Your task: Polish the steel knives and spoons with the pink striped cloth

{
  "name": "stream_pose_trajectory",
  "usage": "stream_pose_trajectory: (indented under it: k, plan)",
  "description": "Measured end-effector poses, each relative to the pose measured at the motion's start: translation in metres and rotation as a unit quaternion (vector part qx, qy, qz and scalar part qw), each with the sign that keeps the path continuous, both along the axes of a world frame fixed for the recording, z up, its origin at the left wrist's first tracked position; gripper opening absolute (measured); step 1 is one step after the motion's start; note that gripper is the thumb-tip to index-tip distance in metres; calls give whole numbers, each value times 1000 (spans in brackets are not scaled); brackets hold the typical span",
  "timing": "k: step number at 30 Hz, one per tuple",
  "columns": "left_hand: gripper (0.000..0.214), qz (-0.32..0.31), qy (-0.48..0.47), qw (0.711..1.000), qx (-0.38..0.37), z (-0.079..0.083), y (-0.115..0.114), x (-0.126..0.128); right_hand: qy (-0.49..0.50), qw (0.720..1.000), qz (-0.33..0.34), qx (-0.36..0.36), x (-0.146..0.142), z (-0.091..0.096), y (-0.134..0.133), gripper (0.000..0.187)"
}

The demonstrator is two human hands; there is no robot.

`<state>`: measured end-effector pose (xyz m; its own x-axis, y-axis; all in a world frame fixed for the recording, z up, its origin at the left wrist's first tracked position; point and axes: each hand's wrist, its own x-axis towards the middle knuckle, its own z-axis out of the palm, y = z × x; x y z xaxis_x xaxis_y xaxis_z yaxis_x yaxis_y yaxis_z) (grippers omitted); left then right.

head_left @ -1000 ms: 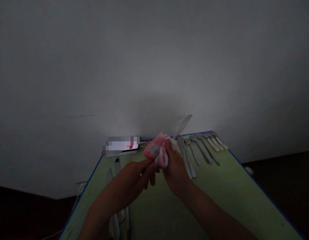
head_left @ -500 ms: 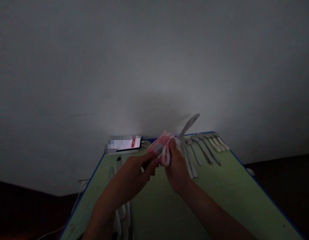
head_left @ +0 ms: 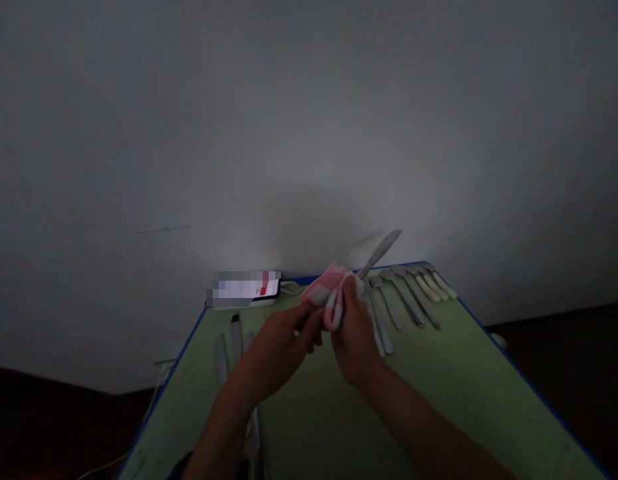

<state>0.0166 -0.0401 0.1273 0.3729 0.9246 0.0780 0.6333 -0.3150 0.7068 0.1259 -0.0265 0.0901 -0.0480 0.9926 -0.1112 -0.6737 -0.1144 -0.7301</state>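
A table knife (head_left: 383, 251) is held up at a slant above the table, its blade pointing to the upper right toward the wall. A pink and white cloth (head_left: 323, 288) is folded around its middle. My right hand (head_left: 356, 333) is closed on the cloth, thumb on top, pressing it about the knife. My left hand (head_left: 291, 337) pinches at the lower left end, in line with the knife; its handle is hidden by the fingers and cloth.
Several knives (head_left: 221, 360) lie at the left, partly under my left forearm. Forks and spoons (head_left: 409, 300) lie in a row at the back right, some pale-handled. A lit phone (head_left: 243, 290) rests at the back left of the green table (head_left: 439, 400), against the wall (head_left: 309, 133).
The left hand has shifted slightly to the right, closer to the right hand. The knife blade has barely moved, and the view has shifted a little.
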Motion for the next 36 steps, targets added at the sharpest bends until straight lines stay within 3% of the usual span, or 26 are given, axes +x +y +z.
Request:
stream_pose_trajectory:
  k: [5, 9, 12, 17, 22, 29, 33, 36]
  plan:
    - [32, -22, -32, 999, -18, 1, -2, 6, 33, 999, 23, -29, 5, 7, -2, 50]
    - [34, 9, -60, 998, -10, 3, -2, 7, 56, 996, 59, 22, 5, 12, -4, 36]
    - [35, 32, -51, 998, -7, 3, -2, 7, 0, 999, 18, 27, 3, 10, -4, 31]
    - [33, -6, -28, 1000, -7, 5, -3, 6, 2, 998, -42, 47, 2, 8, -2, 34]
    - [34, -40, -23, 998, -33, 6, -5, 5, 13, 998, -64, 17, 3, 7, 1, 39]
    - [31, -29, 12, 999, -8, -8, 2, 7, -6, 998, -58, 14, -4, 2, -4, 45]
    - [34, -72, 50, 996, -7, -2, -1, -1, 23, 997, -66, 32, 5, 6, 5, 36]
    - [38, -105, 93, 990, -22, 7, -7, -12, 64, 988, -134, 34, 24, 10, 22, 25]
